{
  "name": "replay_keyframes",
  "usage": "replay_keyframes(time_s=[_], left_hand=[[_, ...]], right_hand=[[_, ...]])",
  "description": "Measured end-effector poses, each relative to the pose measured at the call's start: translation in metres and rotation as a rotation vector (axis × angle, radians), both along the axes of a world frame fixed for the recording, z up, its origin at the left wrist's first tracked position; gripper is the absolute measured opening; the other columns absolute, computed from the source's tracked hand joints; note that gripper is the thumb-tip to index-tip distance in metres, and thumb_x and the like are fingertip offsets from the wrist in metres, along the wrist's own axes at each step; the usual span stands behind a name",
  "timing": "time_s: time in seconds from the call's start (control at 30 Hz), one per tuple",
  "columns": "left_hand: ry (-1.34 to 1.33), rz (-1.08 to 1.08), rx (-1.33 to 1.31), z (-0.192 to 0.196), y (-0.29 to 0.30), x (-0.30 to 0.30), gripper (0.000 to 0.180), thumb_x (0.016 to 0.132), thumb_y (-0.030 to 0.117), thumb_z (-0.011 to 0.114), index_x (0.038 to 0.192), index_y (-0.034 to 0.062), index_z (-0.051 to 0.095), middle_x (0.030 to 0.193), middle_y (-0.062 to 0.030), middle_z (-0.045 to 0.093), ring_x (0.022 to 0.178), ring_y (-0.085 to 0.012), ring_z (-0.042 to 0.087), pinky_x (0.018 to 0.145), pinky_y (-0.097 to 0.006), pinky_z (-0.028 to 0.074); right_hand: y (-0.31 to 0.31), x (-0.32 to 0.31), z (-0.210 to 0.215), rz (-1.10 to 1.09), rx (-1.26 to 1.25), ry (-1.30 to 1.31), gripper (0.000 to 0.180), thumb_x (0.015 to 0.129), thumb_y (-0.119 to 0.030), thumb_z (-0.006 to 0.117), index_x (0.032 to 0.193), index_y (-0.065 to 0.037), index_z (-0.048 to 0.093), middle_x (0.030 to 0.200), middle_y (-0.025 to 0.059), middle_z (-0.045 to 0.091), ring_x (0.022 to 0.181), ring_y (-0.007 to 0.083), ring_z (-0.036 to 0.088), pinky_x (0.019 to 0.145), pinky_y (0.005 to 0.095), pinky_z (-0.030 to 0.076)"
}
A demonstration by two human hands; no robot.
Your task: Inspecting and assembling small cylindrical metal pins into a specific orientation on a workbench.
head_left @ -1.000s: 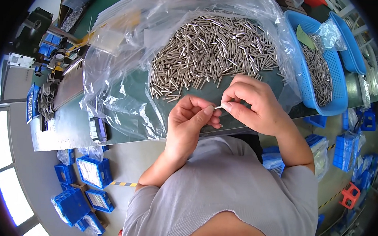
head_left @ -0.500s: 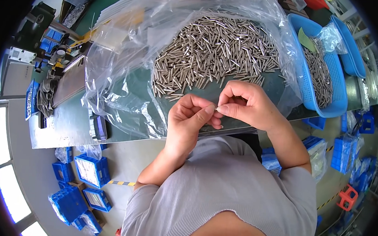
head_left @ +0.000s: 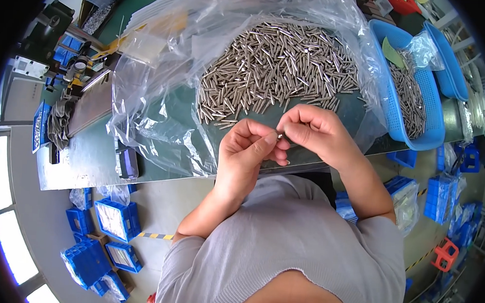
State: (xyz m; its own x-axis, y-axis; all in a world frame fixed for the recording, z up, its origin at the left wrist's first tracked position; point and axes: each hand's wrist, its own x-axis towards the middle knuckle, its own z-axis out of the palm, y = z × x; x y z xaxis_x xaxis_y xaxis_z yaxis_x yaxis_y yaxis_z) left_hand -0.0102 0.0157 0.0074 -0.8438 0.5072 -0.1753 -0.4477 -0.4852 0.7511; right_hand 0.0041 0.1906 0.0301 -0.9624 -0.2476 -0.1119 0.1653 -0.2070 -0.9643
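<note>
Above the near edge of the table my two hands meet. My left hand point(head_left: 247, 150) pinches a small metal pin point(head_left: 280, 136) between thumb and index finger, with only its end showing. The thumb and index finger of my right hand point(head_left: 321, 135) are pressed together right beside that end; whether they hold anything is hidden. Just beyond the hands a wide heap of short metal pins point(head_left: 280, 65) lies loose on clear plastic sheeting point(head_left: 151, 105).
A blue perforated basket point(head_left: 435, 120) at the right holds more pins, a green slip and a clear bag. Another blue basket point(head_left: 450, 69) stands beside it. Machinery point(head_left: 77, 66) is at the far left. Blue crates point(head_left: 119, 219) and a red stool point(head_left: 445, 254) stand on the floor.
My right fingertips have shifted slightly up and left from the left thumb. More of the pin's end shows between the hands now. The heap looks the same.
</note>
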Motion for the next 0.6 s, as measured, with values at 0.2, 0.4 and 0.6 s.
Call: replay_keyframes(time_s=[0.2, 0.4, 0.6], left_hand=[[0.027, 0.062, -0.072, -0.002, -0.001, 0.005, 0.004, 0.088, 0.001, 0.054, 0.088, -0.0025, 0.052, 0.083, -0.014, 0.064, 0.068, -0.0168, 0.063, 0.065, -0.031, 0.055], [0.049, 0.103, -0.03, -0.005, -0.003, 0.003, 0.003, 0.087, 0.001, 0.052, 0.089, -0.0022, 0.053, 0.085, -0.0167, 0.063, 0.068, -0.017, 0.062, 0.065, -0.032, 0.055], [0.031, 0.115, -0.018, -0.002, -0.004, 0.004, 0.003, 0.088, 0.001, 0.053, 0.088, -0.0018, 0.052, 0.083, -0.014, 0.063, 0.067, -0.0162, 0.062, 0.064, -0.031, 0.055]], right_hand=[[0.001, 0.003, -0.005, -0.171, 0.272, 0.198, 0.007, 0.084, -0.008, 0.062, 0.082, -0.003, 0.058, 0.071, -0.0008, 0.056, 0.063, 0.005, 0.052, 0.055, 0.0206, 0.042], [0.037, -0.018, -0.001, -0.225, -0.177, -0.106, 0.011, 0.084, -0.012, 0.056, 0.09, -0.002, 0.056, 0.071, -0.0016, 0.051, 0.057, 0.0057, 0.044, 0.049, 0.0204, 0.035], [0.024, -0.027, -0.008, -0.128, 0.972, 0.533, 0.016, 0.074, -0.006, 0.067, 0.09, -0.01, 0.063, 0.069, 0.0027, 0.048, 0.057, 0.0139, 0.049, 0.052, 0.0266, 0.04]])
